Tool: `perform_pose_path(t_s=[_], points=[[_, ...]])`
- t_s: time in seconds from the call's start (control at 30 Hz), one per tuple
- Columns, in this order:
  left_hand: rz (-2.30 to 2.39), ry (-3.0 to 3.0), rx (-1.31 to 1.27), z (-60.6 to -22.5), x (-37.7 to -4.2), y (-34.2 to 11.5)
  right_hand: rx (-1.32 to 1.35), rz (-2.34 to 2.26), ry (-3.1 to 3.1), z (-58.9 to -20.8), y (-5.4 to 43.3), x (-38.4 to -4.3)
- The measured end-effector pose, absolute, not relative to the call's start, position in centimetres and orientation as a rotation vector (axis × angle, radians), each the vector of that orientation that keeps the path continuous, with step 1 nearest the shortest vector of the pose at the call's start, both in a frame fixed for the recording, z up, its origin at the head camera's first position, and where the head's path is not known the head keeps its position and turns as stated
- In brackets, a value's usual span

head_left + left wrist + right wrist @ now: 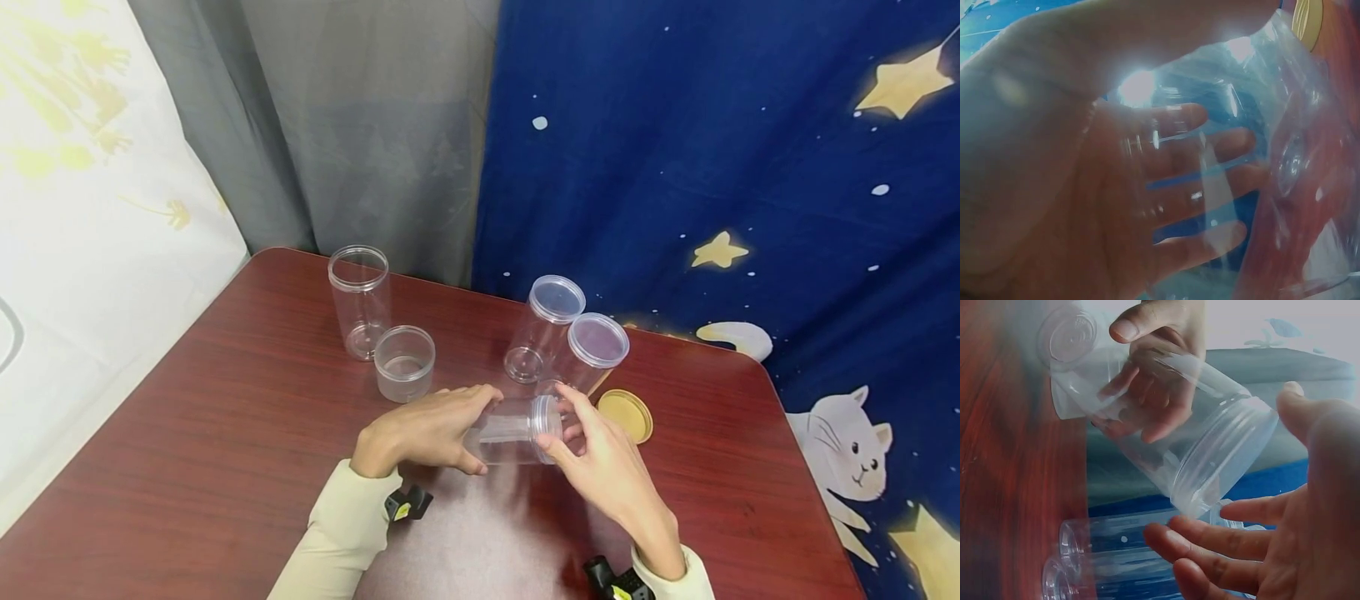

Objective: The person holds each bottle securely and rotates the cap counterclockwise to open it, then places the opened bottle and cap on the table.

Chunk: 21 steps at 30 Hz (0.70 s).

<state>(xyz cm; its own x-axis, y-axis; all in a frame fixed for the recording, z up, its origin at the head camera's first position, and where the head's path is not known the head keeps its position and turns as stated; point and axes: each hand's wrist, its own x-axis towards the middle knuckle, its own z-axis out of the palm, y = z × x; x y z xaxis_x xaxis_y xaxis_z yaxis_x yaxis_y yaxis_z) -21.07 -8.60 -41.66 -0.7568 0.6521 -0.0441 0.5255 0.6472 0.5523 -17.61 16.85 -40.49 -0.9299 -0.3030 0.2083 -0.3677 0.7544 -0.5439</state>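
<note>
A clear plastic jar lies sideways between the two hands, above the table. My left hand grips its body from the left, thumb on the near side; its spread fingers show through the clear wall in the left wrist view. At the jar's right end is a translucent lid. Around that lid curve the thumb and fingers of my right hand, the thumb at one edge and the fingertips at the opposite one. Just beyond the right hand, a gold lid lies on the table.
Two lidded clear jars stand close together behind the hands. Farther left are a tall open jar and a short clear tub. The reddish-brown table backs onto grey and blue curtains.
</note>
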Motion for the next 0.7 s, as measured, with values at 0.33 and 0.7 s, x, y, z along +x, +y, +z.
perform_pose_path(t_s=[0.33,0.7], points=[[0.760,2.635,0.948,-41.58,-21.09,-8.64,0.574,1.029,-2.889,-40.32,16.77,-17.41],[0.775,2.627,0.930,-41.52,-21.11,-8.76,0.655,0.947,-2.874,-39.96,16.67,-17.30]])
